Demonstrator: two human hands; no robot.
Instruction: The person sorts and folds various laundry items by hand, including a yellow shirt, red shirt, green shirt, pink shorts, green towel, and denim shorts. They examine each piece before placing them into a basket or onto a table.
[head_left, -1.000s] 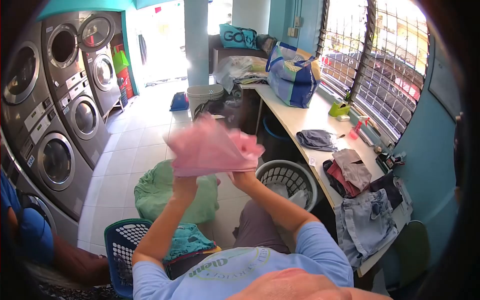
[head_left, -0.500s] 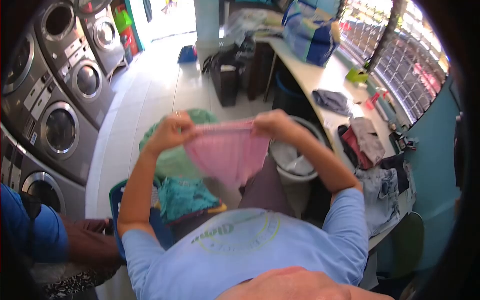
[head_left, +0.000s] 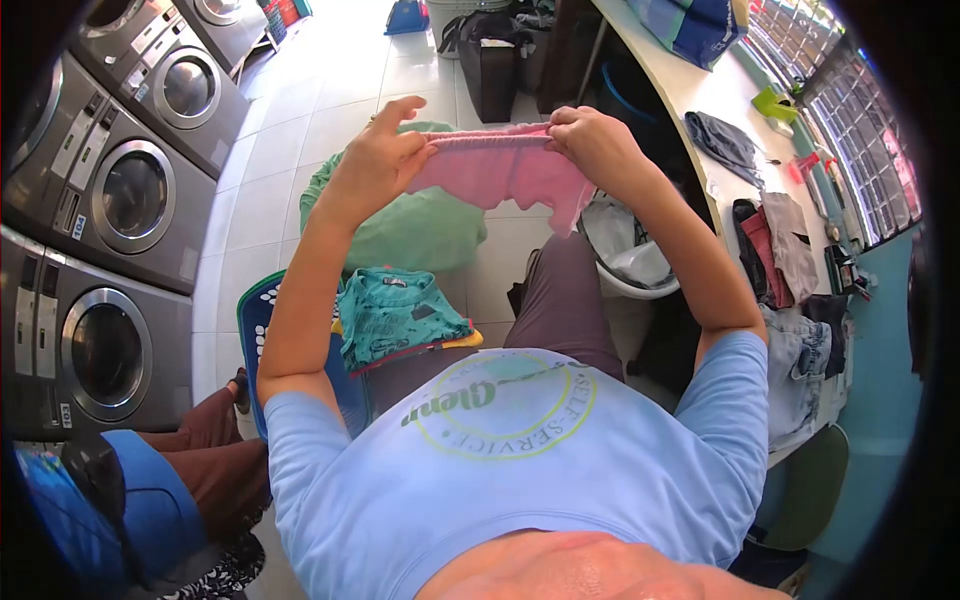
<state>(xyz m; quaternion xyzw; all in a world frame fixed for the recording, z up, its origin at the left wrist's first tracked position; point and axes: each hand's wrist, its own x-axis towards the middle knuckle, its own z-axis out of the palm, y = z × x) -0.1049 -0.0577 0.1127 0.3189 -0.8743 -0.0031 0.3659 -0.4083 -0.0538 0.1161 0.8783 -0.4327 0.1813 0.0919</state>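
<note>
1. The pink garment (head_left: pixel 500 180) is suspended in front of the torso, directly between the hands, above the floor.
2. The long axis of its gathered edge (head_left: pixel 490 139) is oriented crosswise, from left to right, and is nearly level; the loose cloth is hung below this edge.
3. The left end is pinched between thumb and finger of the left hand (head_left: pixel 375 170); other fingers are raised clear of the cloth.
4. The right end is gripped in the closed fingers of the right hand (head_left: pixel 605 150).
5. Neither hand is nearer to the garment, as both are in contact with it. The lowest-hanging part is placed toward the right hand.
6. The green cloth bundle (head_left: pixel 420 240) is seen behind and below the garment. The teal shirt (head_left: pixel 395 320) is located nearer the body, toward the left; the counter (head_left: pixel 690 85) is positioned well to the right.
</note>
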